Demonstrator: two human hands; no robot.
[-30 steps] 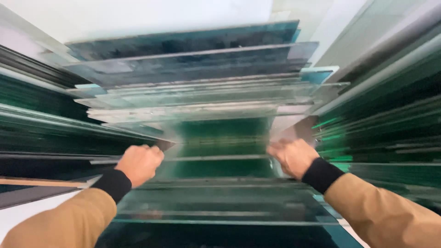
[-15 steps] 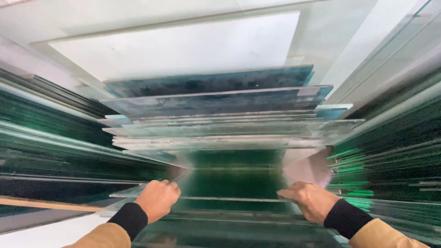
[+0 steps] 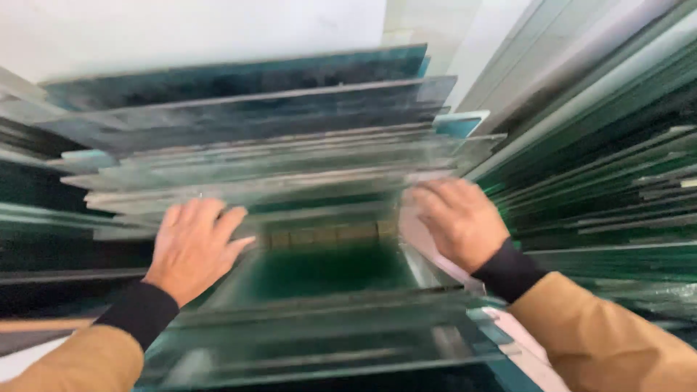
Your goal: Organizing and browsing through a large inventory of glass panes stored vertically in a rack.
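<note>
White wall [image 3: 181, 36] behind stacked glass sheets [image 3: 247, 123]; both hands, left [image 3: 192, 243] and right [image 3: 457, 218], spread flat on the edges.

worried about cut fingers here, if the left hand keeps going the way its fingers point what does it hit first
Probably the edges of the stacked glass sheets straight ahead. The left hand lies flat, its fingers aimed up and away at that stack. Motion blur hides whether they already touch.

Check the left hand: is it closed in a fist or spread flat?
Spread flat. The left hand lies palm down, fingers extended, on the edges of the stacked glass sheets.
</note>
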